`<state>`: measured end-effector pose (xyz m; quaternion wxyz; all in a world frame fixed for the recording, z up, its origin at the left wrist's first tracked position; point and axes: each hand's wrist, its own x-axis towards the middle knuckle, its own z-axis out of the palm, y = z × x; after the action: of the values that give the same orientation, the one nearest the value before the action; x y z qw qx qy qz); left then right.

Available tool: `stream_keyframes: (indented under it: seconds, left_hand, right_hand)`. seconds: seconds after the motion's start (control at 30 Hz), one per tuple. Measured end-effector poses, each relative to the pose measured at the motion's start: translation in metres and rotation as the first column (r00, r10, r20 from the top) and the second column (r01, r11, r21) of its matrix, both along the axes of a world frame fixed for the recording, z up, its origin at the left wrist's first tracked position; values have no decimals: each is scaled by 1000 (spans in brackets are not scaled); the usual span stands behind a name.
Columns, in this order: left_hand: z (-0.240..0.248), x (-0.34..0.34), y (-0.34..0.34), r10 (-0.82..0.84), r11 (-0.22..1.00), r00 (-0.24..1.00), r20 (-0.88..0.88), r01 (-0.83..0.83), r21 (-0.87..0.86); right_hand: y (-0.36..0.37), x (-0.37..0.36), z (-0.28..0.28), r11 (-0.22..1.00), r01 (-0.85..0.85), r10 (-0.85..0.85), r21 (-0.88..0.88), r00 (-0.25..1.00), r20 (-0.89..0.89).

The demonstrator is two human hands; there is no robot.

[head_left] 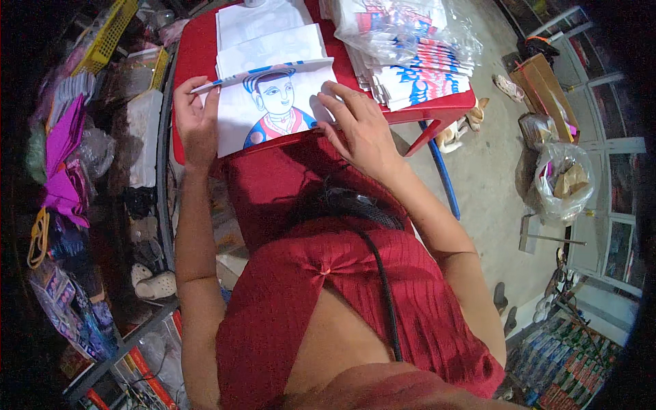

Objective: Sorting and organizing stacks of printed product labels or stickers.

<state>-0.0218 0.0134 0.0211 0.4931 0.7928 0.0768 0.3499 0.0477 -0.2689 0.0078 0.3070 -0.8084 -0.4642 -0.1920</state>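
Note:
A white paper sheet [234, 123] printed with a figure in blue and pink lies at the near edge of a red plastic table [437, 106]. Its far edge is folded up toward me, showing a blue and pink stripe. My left hand [196, 116] pinches the left end of that fold between thumb and fingers. Over the sheet's right side, my right hand [359, 126] rests with its fingers apart. Behind the fold lie more white sheets [273, 49]. A stack of folded printed paper [424, 72] sits at the table's right, partly under clear plastic.
Shelves with purple packets [65, 160] and a yellow basket [106, 37] line the left. On the floor to the right are a cat [451, 137], a blue pipe [443, 171], a cardboard box [547, 89] and a clear plastic bag [564, 181]. A black cord [379, 266] crosses my lap.

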Motion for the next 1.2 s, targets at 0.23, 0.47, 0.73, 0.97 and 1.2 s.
stream_keyframes:
  seconds: [0.23,0.47,0.73,0.97,1.2]
  left_hand:
    - [16,4,-4,-54,976,989,135,81,-204]
    - [5,4,6,-97,897,991,-96,45,-439]
    - [-7,6,-23,-86,924,985,-151,22,-382]
    - [5,-5,-33,-46,948,993,-104,11,-319]
    - [63,0,-61,-141,957,959,246,196,-215]
  right_hand:
    - [-2,2,16,993,-33,25,115,998,66]
    - [-3,13,20,983,7,-26,182,994,104]
    - [12,-17,20,987,158,-160,41,987,27]
    - [13,-36,14,994,-24,27,111,999,-26]
    - [8,-30,20,935,0,-62,355,985,162]
